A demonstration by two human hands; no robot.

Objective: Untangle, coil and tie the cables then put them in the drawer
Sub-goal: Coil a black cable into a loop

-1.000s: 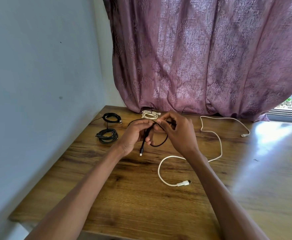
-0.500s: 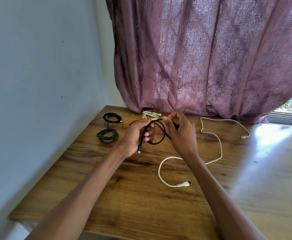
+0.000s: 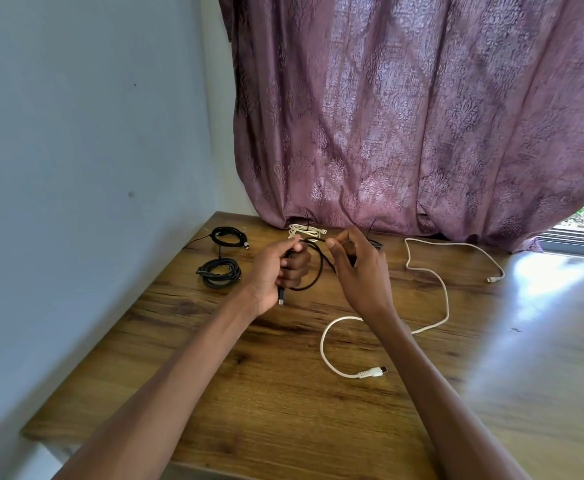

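Above the wooden table (image 3: 283, 393), my left hand (image 3: 276, 271) grips a thin black cable (image 3: 314, 271), with a loop hanging below my fingers and a plug end sticking out under my palm. My right hand (image 3: 359, 268) pinches the same cable's strand between thumb and forefinger a little to the right. A long white cable (image 3: 436, 282) lies loose on the table to the right, one plug near the front. Two coiled black cables (image 3: 219, 271) (image 3: 229, 236) lie at the left. A coiled white cable (image 3: 306, 232) sits at the back.
A grey wall borders the table on the left. A mauve patterned curtain (image 3: 404, 116) hangs down to the table's back edge. Bright window light falls on the right part of the tabletop. No drawer is in view.
My hands have drawn slightly apart, stretching a strand of the black cable between them. The loop at my left hand has shifted; the cables on the table have not moved.
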